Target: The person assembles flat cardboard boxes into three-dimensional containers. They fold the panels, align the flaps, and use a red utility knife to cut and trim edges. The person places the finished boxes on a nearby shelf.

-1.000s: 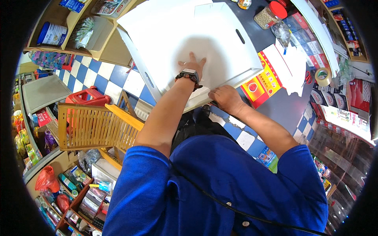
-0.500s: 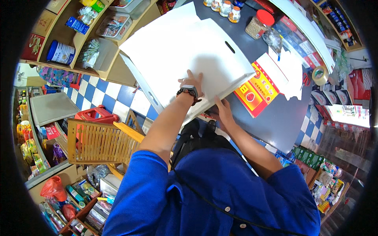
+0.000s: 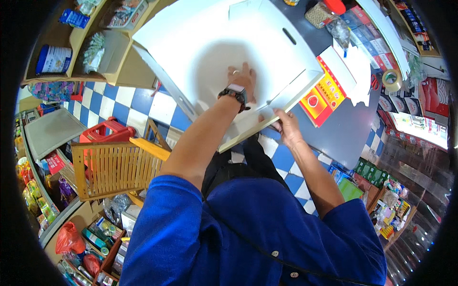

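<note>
A large white cardboard box (image 3: 164, 40) lies open in front of me, partly over the dark table and reaching past its near edge. It has low side walls and slotted hand holes. Inside it, my left hand (image 3: 243, 82) rests on the white bottom with its fingers spread; that wrist wears a watch and a dark bead bracelet. At the box's near right edge, my right hand (image 3: 288, 127) grips the wall, thumb on top and the other fingers partly hidden. A red and yellow printed carton (image 3: 320, 102) lies on the table just right of the box.
On the dark table (image 3: 341, 136) lie a tape roll (image 3: 392, 80), red scissors (image 3: 374, 82) and a red-lidded jar (image 3: 320, 15). A wooden slatted chair (image 3: 117, 170) and a red plastic stool (image 3: 106, 129) stand at left. Stocked shelves (image 3: 76, 31) line the far left.
The box has shifted slightly toward me and right. My left hand has slid a little right and farther in, fingers still spread. My right hand has closed around the near edge.
</note>
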Action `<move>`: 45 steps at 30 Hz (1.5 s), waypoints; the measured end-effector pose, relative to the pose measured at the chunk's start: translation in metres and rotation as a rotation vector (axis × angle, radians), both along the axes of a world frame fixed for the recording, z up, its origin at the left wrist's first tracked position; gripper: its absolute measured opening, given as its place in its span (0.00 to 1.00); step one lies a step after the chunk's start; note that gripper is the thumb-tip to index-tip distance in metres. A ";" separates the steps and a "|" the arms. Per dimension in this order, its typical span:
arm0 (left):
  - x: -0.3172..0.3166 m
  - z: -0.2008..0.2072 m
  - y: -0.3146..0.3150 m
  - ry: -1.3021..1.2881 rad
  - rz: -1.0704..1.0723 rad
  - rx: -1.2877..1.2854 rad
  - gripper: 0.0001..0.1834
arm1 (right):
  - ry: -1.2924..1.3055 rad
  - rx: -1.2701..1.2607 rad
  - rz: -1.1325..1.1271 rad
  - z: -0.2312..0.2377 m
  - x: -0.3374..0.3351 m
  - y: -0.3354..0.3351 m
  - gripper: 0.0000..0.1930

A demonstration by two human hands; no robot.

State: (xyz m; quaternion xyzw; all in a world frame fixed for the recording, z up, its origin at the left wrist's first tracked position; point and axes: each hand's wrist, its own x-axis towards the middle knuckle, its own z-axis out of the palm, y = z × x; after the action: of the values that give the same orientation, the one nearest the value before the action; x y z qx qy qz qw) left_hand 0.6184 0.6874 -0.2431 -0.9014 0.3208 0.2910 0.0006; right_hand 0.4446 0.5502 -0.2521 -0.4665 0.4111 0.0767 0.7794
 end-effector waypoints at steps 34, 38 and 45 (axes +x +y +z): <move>-0.004 0.020 0.001 -0.024 -0.157 0.106 0.65 | 0.173 -0.217 0.029 0.040 0.013 0.065 0.26; -0.004 0.019 0.001 -0.010 -0.162 0.112 0.67 | 0.009 -0.075 -0.030 0.030 -0.005 0.058 0.17; -0.002 0.023 0.000 -0.013 -0.175 0.123 0.68 | -0.019 -0.063 -0.010 0.021 -0.013 0.052 0.15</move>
State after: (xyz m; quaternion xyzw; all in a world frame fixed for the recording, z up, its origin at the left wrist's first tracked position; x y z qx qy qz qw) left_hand 0.6165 0.6871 -0.2203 -0.8701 0.3796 0.3030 0.0836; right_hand 0.4316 0.6018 -0.2311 -0.4895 0.4081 0.0555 0.7686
